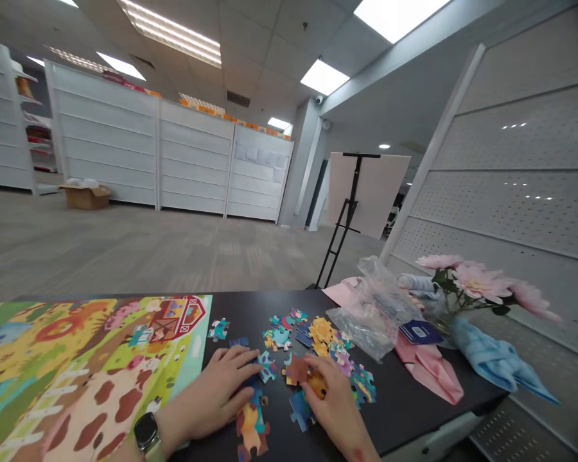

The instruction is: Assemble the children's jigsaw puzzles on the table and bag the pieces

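Observation:
My left hand, with a watch on its wrist, lies with fingers stretched over the dark table beside a strip of joined puzzle pieces. A blue patterned piece is close to its fingertips. My right hand is closed in a pinch, thumb and fingers around a brown and yellow puzzle piece. Below that hand sits a blue piece. Beyond both hands are loose teal pieces and a heap of yellow and purple pieces.
A colourful farm-animal picture sheet covers the table's left part. At the right are clear plastic bags, pink cloth, a dark blue box, blue cloth and pink flowers. An easel stands behind the table.

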Demonstrator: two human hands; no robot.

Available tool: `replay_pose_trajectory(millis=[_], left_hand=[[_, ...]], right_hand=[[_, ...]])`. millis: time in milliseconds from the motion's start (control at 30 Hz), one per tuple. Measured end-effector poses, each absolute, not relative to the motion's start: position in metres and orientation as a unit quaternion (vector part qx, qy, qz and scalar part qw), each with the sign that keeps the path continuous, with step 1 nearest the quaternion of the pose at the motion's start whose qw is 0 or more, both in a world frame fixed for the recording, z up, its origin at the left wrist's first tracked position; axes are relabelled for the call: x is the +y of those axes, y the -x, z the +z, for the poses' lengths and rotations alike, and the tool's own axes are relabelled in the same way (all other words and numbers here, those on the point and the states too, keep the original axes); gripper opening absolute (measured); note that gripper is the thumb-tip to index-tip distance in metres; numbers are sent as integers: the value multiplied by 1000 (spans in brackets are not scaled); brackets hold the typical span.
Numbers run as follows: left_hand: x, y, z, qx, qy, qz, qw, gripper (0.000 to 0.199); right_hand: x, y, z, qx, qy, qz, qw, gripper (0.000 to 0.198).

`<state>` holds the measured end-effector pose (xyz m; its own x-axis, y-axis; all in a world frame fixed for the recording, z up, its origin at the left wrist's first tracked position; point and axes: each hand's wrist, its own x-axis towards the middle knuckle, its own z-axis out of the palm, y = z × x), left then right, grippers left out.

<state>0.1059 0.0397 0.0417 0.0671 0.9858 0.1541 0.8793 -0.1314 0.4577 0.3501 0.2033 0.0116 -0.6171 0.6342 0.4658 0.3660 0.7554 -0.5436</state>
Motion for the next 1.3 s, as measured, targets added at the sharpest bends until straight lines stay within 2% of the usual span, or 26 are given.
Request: replay_pose_trajectory(millis=[133,233,300,400,500,567,667,833,1033,1167,1300], left_hand=[[41,-100,43,641,-709,282,86,39],[41,-109,50,628,-674,377,96,31],[39,-124,55,630,-621,443,148,28],[28,-149,54,602,-542,525,261,34],[-7,-153,43,584,-458,603,292,34],[-42,-146,33,587,-363,677,256,43],[-91,-135,18,605,-234,737,187,55],[-93,-153,2,646,-280,691,161,42],[-39,-165,11,790,-396,463,70,14],[-31,-159,13,815,-456,358,-4,9],[-36,-154,7,810,-482,333,-30,14]], right_hand=[[208,-352,9,-858,271,234,368,33],[196,-347,18,-832,235,323,384,29],[180,-342,25,-818,198,389,374,27],[148,-335,33,-819,148,440,336,31],[127,-335,33,-820,133,433,350,38],[122,-338,29,-814,158,410,381,39],[120,-341,22,-818,197,360,405,27],[112,-332,15,-850,156,277,419,19],[116,-336,10,-852,152,237,441,18],[117,-338,9,-856,147,237,435,20],[117,-334,6,-862,143,230,428,23]])
